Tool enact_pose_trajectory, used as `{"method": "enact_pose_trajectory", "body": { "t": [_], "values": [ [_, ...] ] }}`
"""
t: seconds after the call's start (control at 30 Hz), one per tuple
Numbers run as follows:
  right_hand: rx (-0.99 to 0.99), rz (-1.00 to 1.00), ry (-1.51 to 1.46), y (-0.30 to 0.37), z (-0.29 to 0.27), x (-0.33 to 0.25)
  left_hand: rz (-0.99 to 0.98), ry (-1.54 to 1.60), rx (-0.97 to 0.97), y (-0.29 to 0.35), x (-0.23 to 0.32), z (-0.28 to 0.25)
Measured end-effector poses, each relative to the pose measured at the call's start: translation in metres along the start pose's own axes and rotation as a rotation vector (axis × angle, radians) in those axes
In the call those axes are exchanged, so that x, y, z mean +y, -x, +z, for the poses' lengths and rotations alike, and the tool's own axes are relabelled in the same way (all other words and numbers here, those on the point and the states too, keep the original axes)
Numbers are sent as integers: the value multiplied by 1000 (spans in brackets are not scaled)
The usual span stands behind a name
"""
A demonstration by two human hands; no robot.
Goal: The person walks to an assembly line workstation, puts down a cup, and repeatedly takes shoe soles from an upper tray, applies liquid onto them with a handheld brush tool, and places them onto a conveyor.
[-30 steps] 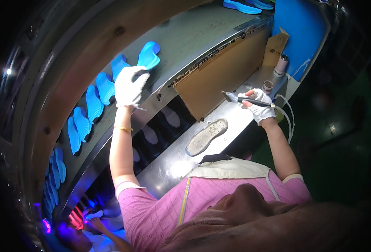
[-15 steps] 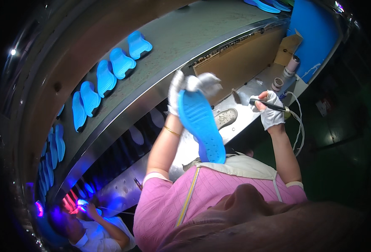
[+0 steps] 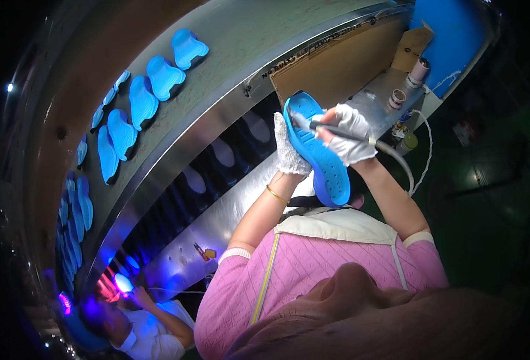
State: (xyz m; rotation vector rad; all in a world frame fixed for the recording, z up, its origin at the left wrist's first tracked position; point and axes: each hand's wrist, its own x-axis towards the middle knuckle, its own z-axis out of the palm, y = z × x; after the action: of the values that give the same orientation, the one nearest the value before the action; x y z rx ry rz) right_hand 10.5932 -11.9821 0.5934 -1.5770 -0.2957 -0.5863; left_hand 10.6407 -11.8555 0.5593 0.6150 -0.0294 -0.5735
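Note:
A blue shoe sole (image 3: 332,180) is tilted in front of my chest, its holed, rimmed face up. My left hand (image 3: 290,151), in a white glove, is closed round the sole's left edge. My right hand (image 3: 354,135), gloved with bare fingertips showing, grips a brush (image 3: 332,127) with a dark handle and a pale hose at its back end. The bristles are over the upper part of the sole and seem to touch its inner face near the rim. My right hand covers part of the sole's right side.
Several blue soles (image 3: 143,102) lie on a grey-green conveyor belt (image 3: 229,45) beyond a metal edge. A cardboard sheet (image 3: 331,60) lines the metal bench (image 3: 181,255). Tape rolls (image 3: 397,99) and a pink cylinder (image 3: 420,69) stand at right. A co-worker (image 3: 148,327) sits lower left, holding something glowing.
The sole has turned from its ridged face to its holed face and moved right. My right hand has brought the brush left onto it. The grey sole on the bench no longer shows.

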Motion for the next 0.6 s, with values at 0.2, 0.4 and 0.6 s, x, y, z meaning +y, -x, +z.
{"method": "enact_pose_trajectory", "body": {
  "t": [0.2,0.4,0.6],
  "values": [
    [-27,140,-84,10,-5,7,-90,48,-204,-2,11,-9],
    [-103,189,-86,29,-4,10,-69,38,-234,7,16,-9],
    [-172,93,-95,51,-8,1,-138,-26,-124,15,22,-4]
  ]
}}
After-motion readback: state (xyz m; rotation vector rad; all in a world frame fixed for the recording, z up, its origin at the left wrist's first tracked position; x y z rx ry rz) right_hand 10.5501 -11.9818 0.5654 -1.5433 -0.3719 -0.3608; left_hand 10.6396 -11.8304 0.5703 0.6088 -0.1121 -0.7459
